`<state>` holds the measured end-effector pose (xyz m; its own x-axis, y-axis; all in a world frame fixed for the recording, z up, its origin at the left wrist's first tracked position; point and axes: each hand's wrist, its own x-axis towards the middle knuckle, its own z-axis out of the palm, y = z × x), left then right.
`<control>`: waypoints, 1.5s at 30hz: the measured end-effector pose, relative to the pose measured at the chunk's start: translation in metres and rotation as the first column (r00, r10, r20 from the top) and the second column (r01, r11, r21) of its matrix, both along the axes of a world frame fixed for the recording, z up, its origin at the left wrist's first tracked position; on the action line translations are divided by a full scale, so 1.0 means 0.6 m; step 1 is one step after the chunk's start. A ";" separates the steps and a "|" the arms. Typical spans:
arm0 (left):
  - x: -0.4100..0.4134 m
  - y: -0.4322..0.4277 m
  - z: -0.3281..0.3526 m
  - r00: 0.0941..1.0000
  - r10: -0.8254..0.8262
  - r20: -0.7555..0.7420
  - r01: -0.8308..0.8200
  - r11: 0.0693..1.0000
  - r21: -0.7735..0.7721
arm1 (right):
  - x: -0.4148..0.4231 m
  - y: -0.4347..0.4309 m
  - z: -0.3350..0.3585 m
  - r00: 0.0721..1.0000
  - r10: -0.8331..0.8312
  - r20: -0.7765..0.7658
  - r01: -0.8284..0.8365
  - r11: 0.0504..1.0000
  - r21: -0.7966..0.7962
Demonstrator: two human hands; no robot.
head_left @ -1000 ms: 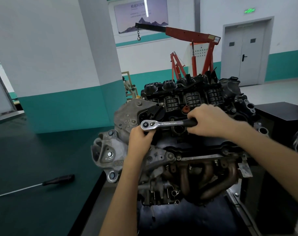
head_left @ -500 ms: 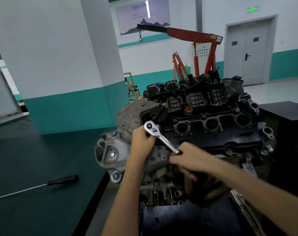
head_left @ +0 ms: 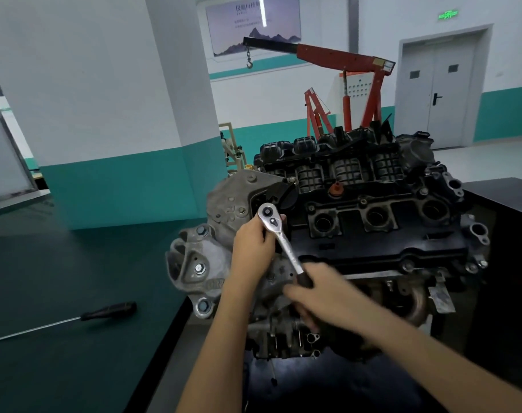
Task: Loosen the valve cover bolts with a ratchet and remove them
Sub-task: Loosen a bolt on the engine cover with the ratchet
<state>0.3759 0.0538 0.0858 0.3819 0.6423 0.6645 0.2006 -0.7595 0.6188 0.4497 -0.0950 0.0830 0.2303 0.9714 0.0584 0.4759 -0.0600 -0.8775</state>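
- Teal-and-white workshop behind, engine (head_left: 283,293) beside green bench (head_left: 75,263).
- Curls left hand (head_left: 253,248) around ratchet (head_left: 284,243) head, at valve cover (head_left: 372,245) left end.
- Grips black handle with right hand (head_left: 325,296) (blurred), angled down toward viewer.

Engine (head_left: 372,234) ahead, bench (head_left: 75,263) space left — one screwdriver (head_left: 107,312)

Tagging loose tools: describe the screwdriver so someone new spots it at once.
Start at the engine in mid-frame and look left to the dark green benchtop. The screwdriver lies flat there, black handle toward the engine. Its long thin shaft sets it apart from the shorter chrome ratchet held on the engine.
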 end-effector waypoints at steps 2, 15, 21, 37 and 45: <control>-0.002 -0.004 -0.001 0.999 -0.018 0.032 0.018 1.000 -0.004 | -0.041 0.004 -0.019 0.961 0.130 -0.243 -0.128 0.991 0.027; -0.017 -0.006 0.007 0.974 -0.226 0.003 0.226 0.974 -0.026 | 0.136 0.020 0.156 0.380 -0.140 0.914 0.118 0.988 0.102; -0.003 0.001 0.004 0.999 -0.026 -0.029 0.024 0.998 -0.062 | 0.048 -0.001 0.024 0.899 -0.104 0.425 0.114 0.993 0.002; -0.017 -0.011 0.012 0.993 -0.114 0.021 0.112 0.990 0.083 | 0.150 0.022 0.150 0.348 -0.162 0.923 0.118 0.985 0.128; -0.008 -0.007 0.002 0.998 0.057 0.003 -0.057 0.992 0.113 | 0.043 0.000 -0.006 0.978 0.002 0.207 0.003 1.000 -0.026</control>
<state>0.3714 0.0497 0.0871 0.3475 0.5836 0.7339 0.2457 -0.8120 0.5294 0.4756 -0.0949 0.0797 0.2163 0.9731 0.0797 0.6472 -0.0818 -0.7579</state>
